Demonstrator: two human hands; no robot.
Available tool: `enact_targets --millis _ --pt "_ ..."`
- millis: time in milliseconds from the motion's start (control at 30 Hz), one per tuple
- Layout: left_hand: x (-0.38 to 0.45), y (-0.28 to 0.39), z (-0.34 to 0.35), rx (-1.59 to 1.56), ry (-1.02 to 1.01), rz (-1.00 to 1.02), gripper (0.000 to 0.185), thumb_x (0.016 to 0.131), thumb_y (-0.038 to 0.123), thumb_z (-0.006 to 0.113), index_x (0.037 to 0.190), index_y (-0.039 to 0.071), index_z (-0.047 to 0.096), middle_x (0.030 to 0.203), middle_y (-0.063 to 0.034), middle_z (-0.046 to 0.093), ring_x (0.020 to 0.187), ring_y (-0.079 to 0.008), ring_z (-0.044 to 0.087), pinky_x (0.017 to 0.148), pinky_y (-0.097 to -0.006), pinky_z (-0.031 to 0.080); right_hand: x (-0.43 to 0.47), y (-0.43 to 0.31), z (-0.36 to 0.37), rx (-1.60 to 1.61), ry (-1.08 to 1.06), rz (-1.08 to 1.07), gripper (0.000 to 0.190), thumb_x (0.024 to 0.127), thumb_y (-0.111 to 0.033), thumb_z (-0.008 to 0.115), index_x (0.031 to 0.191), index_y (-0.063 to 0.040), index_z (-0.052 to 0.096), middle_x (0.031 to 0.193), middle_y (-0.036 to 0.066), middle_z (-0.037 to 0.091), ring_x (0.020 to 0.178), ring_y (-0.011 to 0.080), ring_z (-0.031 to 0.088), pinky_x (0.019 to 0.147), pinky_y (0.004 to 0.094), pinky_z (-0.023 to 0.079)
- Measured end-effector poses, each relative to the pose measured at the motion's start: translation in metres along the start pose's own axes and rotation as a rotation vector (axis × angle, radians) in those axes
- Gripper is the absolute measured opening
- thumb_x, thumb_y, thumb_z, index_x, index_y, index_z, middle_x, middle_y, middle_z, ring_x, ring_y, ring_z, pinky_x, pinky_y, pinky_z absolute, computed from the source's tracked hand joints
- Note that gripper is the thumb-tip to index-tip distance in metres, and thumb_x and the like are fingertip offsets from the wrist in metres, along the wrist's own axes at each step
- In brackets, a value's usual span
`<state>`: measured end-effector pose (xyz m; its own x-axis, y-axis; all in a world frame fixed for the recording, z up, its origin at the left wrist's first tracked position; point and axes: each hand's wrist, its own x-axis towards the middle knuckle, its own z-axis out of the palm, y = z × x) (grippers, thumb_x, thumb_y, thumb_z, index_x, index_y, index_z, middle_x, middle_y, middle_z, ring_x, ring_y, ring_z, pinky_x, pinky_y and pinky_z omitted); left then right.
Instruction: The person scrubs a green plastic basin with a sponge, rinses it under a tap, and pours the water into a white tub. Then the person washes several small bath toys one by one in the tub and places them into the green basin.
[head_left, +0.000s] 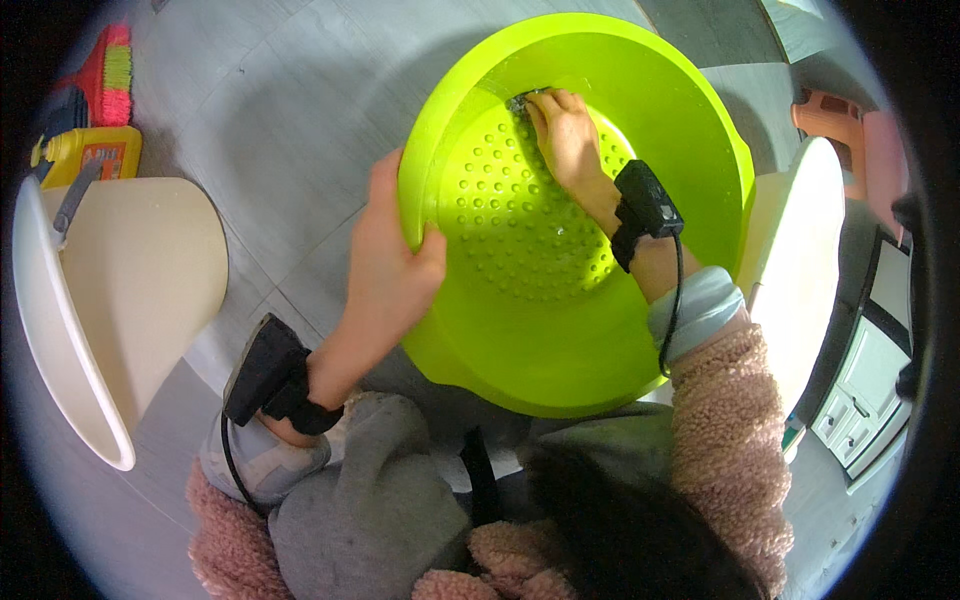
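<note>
A large lime-green plastic basin (510, 360) with a dimpled bottom is held in front of me, tilted so its inside shows. My left hand (394, 255) grips its left rim, the thumb inside and the fingers outside, partly hidden behind the wall. Inside, my right hand (566, 135) presses a small dark grey scouring pad (525, 100) against the far part, where the bottom meets the wall. Part of the pad is hidden under the fingers. Both wrists wear black strapped devices with cables.
A cream plastic chair or stool (142, 277) stands at left, near a yellow jug (127, 154) and a red brush with pink and yellow bristles (116, 82). At right are a white curved plastic piece (802, 262), an orange plastic item (832, 124) and a small white cabinet (862, 390). Grey tiled floor (285, 150) lies around.
</note>
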<state>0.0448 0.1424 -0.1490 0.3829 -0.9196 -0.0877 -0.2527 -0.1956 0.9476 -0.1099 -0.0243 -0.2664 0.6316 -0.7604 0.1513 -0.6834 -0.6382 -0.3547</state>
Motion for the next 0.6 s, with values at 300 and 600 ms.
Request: enact_targets --millis 300,600 --pt "-0.002 0.004 0.003 0.051 0.027 -0.032 0.055 0.071 -0.006 0.045 0.124 0.001 0.034 0.099 -0.0235 0.056 0.093 -0.0383 0.057 0.081 -0.0378 0.044 -0.006 -0.030 0.005 -0.265 -0.285 -0.081 0.017 0.070 -0.001 0.050 0.087 -0.001 0.052 0.087 0.014 0.054 0.088 0.0287 0.054 0.073 0.0345 0.048" --pt "-0.003 0.006 0.005 -0.014 -0.005 -0.033 0.056 0.073 -0.004 0.046 0.127 -0.001 0.033 0.111 -0.0201 0.051 0.105 -0.0296 0.052 0.092 -0.0338 0.038 -0.014 -0.007 0.013 0.196 0.077 0.130 0.039 0.074 -0.021 0.068 0.103 -0.002 0.049 0.095 0.017 0.054 0.092 0.0331 0.053 0.079 0.0392 0.045"
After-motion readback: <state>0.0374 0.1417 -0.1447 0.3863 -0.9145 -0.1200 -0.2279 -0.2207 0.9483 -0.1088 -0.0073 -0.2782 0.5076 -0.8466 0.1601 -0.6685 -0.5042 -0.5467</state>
